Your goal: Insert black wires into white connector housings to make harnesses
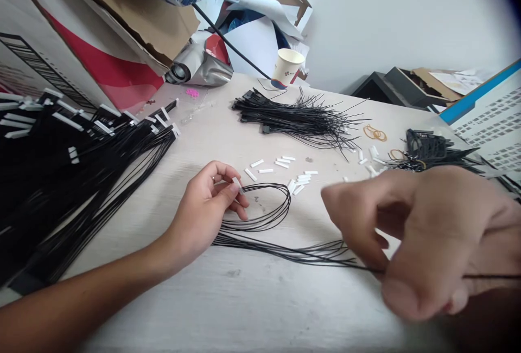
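My left hand pinches a small white plastic connector between thumb and fingers. From that connector, thin black wires loop out to the right and curl back under the hand. More black wires run along the table towards my right hand, which is close to the camera and blurred. Its thumb and fingers are pressed round a single black wire, whose end stretches past the hand to the right. Several loose white connectors lie on the table just beyond the wire loop.
A bundle of black wires lies at the back of the table. Many wires with white connectors fill the left side. A paper cup, rubber bands and a dark wire bundle are also there. Cardboard boxes stand behind.
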Demonstrator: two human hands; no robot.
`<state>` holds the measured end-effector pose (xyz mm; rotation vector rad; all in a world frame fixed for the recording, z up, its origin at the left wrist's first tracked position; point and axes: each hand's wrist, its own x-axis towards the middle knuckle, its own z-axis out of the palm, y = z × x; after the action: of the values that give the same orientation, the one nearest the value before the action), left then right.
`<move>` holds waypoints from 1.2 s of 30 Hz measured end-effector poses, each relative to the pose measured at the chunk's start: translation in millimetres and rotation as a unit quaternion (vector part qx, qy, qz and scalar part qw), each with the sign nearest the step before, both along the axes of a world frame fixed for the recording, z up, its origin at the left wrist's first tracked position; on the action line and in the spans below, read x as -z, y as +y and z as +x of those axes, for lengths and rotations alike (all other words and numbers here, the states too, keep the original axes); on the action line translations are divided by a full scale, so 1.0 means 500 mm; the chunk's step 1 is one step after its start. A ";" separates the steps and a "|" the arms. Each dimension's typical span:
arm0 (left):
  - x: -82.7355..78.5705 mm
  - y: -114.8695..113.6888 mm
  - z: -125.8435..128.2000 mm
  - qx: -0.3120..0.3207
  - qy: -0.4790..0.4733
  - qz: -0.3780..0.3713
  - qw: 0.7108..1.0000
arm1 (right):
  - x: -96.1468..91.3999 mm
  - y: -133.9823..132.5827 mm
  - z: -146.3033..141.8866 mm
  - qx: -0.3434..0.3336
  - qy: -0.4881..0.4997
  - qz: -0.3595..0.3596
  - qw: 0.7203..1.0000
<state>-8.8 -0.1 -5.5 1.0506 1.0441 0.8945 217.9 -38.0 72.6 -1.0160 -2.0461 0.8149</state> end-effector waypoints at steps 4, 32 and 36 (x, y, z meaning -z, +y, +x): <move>0.001 0.000 -0.001 -0.002 -0.005 0.004 1.000 | 0.018 0.036 -0.007 -0.151 0.206 -0.126 0.959; -0.017 -0.002 0.005 0.015 0.023 0.008 1.000 | 0.111 0.050 -0.082 0.106 -0.031 0.033 0.993; -0.014 -0.002 0.001 0.026 0.029 0.016 0.999 | 0.111 0.050 -0.082 0.105 -0.036 0.030 0.993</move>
<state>-8.3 -1.0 1.6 1.1305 1.0495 0.8449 177.1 -12.9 17.0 -1.2186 -1.9695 0.6114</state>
